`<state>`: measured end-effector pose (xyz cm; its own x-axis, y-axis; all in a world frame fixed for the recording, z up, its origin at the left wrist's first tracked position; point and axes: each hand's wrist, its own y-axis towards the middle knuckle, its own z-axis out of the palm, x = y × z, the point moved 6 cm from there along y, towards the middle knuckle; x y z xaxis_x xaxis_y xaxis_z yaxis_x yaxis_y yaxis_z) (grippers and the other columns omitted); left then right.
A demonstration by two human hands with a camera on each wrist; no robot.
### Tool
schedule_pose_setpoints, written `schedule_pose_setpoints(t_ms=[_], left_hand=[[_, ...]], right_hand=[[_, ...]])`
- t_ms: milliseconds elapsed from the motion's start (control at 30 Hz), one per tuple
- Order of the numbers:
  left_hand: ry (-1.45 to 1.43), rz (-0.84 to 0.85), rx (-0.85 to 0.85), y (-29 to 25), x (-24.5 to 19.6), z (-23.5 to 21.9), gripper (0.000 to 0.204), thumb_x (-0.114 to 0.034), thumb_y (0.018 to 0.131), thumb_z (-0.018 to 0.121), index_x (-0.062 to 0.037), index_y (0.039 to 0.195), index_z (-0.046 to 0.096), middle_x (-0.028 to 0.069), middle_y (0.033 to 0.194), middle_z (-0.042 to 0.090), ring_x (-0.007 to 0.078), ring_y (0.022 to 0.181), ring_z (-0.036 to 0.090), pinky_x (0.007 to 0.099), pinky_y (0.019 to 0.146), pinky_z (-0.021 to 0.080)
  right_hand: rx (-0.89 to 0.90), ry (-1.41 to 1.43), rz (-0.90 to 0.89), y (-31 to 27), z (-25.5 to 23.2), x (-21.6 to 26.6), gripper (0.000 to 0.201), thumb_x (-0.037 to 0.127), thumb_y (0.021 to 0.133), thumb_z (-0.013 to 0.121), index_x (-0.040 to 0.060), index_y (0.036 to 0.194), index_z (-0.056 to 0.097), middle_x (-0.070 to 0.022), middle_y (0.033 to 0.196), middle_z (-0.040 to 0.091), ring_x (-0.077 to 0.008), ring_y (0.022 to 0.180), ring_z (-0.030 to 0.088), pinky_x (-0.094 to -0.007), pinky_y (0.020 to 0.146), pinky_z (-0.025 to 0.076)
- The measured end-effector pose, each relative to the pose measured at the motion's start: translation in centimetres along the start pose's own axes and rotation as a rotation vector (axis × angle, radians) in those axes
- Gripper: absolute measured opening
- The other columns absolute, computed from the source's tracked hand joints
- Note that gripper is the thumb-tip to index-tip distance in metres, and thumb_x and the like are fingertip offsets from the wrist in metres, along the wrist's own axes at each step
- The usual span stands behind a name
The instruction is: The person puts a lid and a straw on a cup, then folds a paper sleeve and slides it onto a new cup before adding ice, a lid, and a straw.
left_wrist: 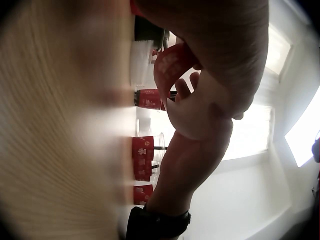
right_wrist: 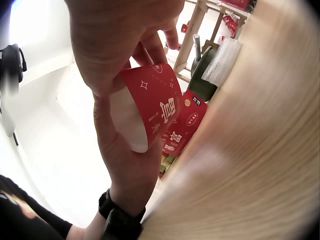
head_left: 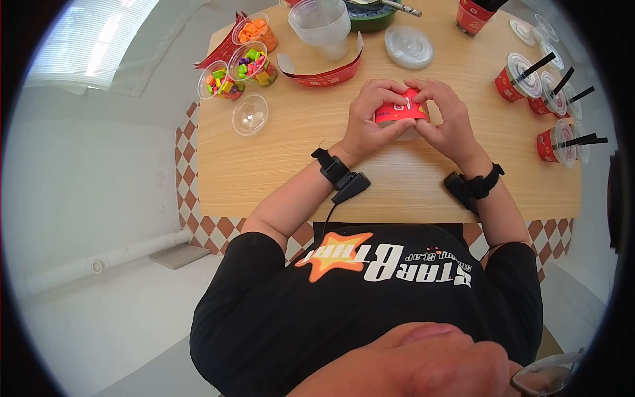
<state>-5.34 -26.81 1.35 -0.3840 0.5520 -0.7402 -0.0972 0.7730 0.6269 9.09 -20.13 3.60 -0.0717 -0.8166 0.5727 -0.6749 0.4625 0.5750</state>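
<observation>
Both hands hold a red printed paper cup sleeve [head_left: 401, 109] over the front middle of the table. Its inside is plain white, showing as a curved loop in the right wrist view. The left hand [head_left: 370, 118] grips its left side, fingers bent over the top and thumb along the near edge. From the other side the right hand [head_left: 450, 122] pinches it, its thumb near the left thumb. In the left wrist view the sleeve [left_wrist: 172, 70] bends between the hands, and the near hand hides part of it.
Beyond the hands lie a red paper tray [head_left: 324, 78], stacked clear cups [head_left: 319, 23] and a stack of lids [head_left: 409, 47]. Cups of colourful pieces [head_left: 253, 65] and a clear dome lid [head_left: 250, 114] are at left. Red-sleeved cups with black straws [head_left: 518, 78] line the right.
</observation>
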Motion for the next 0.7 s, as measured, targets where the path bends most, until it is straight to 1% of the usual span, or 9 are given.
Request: schedule_pose_setpoints(t_ms=[33,67,133,233,367,433,467,533,700], left_hand=[[0.007,0.007,-0.01,0.04,-0.06,0.0,0.032,-0.018,0.077,0.083,-0.004,0.101,0.066,0.0137,0.111,0.063,0.0235,0.103,0.061,0.0338,0.088,0.049],[0.007,0.008,-0.009,0.06,-0.04,0.07,0.032,-0.018,0.077,0.083,-0.004,0.101,0.066,0.0137,0.111,0.063,0.0235,0.103,0.061,0.0338,0.088,0.049],[0.0,-0.028,-0.054,0.0,0.21,-0.02,0.034,-0.022,0.073,0.086,-0.0057,0.095,0.066,0.0123,0.107,0.065,0.0266,0.099,0.061,0.0357,0.084,0.051],[-0.008,-0.033,-0.053,-0.04,0.2,0.0,0.034,-0.023,0.073,0.086,-0.0058,0.095,0.067,0.0122,0.106,0.065,0.0266,0.098,0.061,0.0357,0.083,0.051],[0.01,-0.012,-0.047,-0.04,0.14,-0.15,0.034,-0.024,0.073,0.085,-0.006,0.095,0.067,0.012,0.107,0.065,0.0266,0.099,0.061,0.036,0.084,0.051],[0.054,0.017,-0.014,-0.04,-0.05,-0.08,0.032,-0.019,0.076,0.083,-0.0035,0.099,0.067,0.0148,0.11,0.063,0.0251,0.101,0.061,0.0347,0.087,0.05],[0.054,0.018,-0.014,-0.03,-0.05,-0.09,0.032,-0.019,0.076,0.083,-0.0035,0.099,0.067,0.0148,0.11,0.063,0.0251,0.101,0.061,0.0347,0.087,0.05],[0.115,0.057,-0.022,0.02,-0.29,-0.16,0.032,-0.019,0.074,0.083,-0.0038,0.097,0.067,0.0149,0.11,0.063,0.0258,0.1,0.061,0.0355,0.086,0.05],[0.148,0.09,-0.015,0.04,-0.42,-0.21,0.032,-0.019,0.072,0.083,-0.0047,0.095,0.068,0.0151,0.108,0.063,0.0264,0.098,0.062,0.0359,0.084,0.051]], right_hand=[[-0.042,0.041,0.031,-0.14,-0.04,-0.23,0.035,0.008,0.073,0.071,0.0045,0.104,0.055,-0.0154,0.122,0.066,-0.0343,0.107,0.061,-0.0407,0.096,0.047],[-0.044,0.041,0.031,-0.22,0.17,-0.3,0.035,0.008,0.073,0.071,0.0045,0.104,0.055,-0.0154,0.122,0.066,-0.0343,0.107,0.061,-0.0407,0.096,0.047],[-0.085,0.106,0.05,-0.44,0.29,-0.56,0.033,0.007,0.073,0.071,0.0043,0.102,0.055,-0.0164,0.121,0.066,-0.0338,0.104,0.062,-0.0405,0.092,0.049],[-0.116,0.112,0.033,-0.55,0.38,-0.49,0.032,0.005,0.072,0.073,0.004,0.099,0.055,-0.0165,0.12,0.067,-0.033,0.102,0.062,-0.0401,0.09,0.049],[-0.104,0.118,0.012,-0.53,0.49,-0.56,0.033,0.004,0.071,0.074,0.004,0.098,0.055,-0.0157,0.12,0.067,-0.0322,0.099,0.062,-0.0393,0.089,0.05],[-0.086,0.124,0.023,-0.48,0.56,-0.53,0.034,0.004,0.069,0.075,0.004,0.097,0.055,-0.0152,0.121,0.067,-0.0315,0.097,0.061,-0.0386,0.088,0.05],[-0.086,0.124,0.023,-0.49,0.56,-0.52,0.034,0.004,0.069,0.075,0.004,0.097,0.055,-0.0152,0.121,0.067,-0.0315,0.097,0.061,-0.0386,0.088,0.05],[-0.086,0.113,0.009,-0.48,0.55,-0.43,0.035,0.005,0.068,0.077,0.0038,0.096,0.056,-0.0153,0.122,0.067,-0.0314,0.097,0.061,-0.0386,0.088,0.05],[-0.076,0.123,0.014,-0.45,0.62,-0.18,0.036,0.007,0.068,0.079,0.0035,0.097,0.057,-0.0152,0.122,0.067,-0.0311,0.097,0.061,-0.0387,0.088,0.05]])
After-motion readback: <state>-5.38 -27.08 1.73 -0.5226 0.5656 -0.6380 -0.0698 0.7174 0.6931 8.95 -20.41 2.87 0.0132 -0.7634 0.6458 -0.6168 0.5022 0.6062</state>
